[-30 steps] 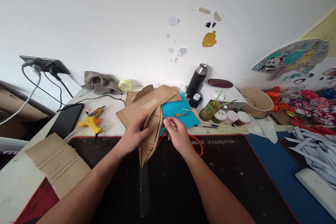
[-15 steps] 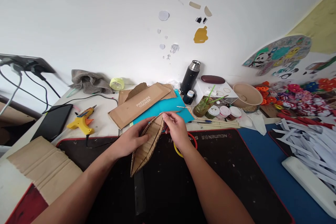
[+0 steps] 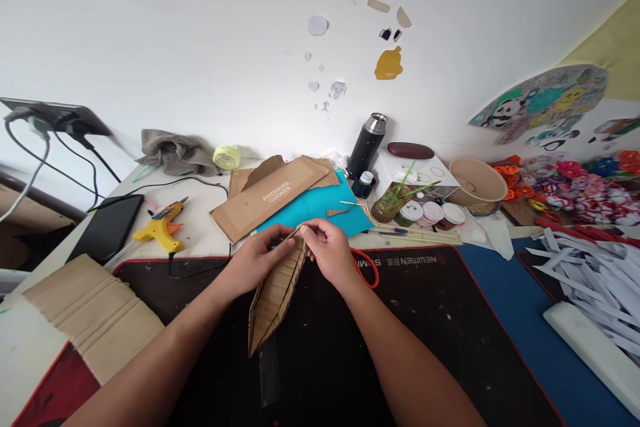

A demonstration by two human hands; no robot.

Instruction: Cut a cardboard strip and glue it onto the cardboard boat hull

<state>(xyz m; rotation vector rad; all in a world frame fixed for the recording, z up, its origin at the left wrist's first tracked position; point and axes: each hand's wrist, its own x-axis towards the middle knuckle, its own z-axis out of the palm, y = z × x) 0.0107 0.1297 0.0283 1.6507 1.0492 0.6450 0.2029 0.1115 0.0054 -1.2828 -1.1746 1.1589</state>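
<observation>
A boat-shaped piece of corrugated cardboard (image 3: 274, 300) with raised side strips is held above the black desk mat (image 3: 410, 340), its pointed near end tilted down. My left hand (image 3: 261, 257) wraps round its left side, thumb near the upper end. At that far tip, my right hand (image 3: 325, 247) pinches the edge between thumb and fingers. Behind my right wrist lie scissors with a red handle (image 3: 371, 273), partly covered. A small cardboard scrap (image 3: 337, 212) rests on the blue sheet (image 3: 305, 210) beyond my hands.
A yellow glue gun (image 3: 161, 227) lies at the left by a torn cardboard sheet (image 3: 97, 313). Behind are a printed cardboard panel (image 3: 270, 197), a black thermos (image 3: 367, 145), a brush jar (image 3: 387, 203) and paint pots (image 3: 431, 213). Paper strips (image 3: 595, 287) are heaped at the right.
My left hand has slid up toward the cardboard's far tip. The right hand has shifted slightly left and down, uncovering the small scrap on the blue sheet. The view has shifted a little.
</observation>
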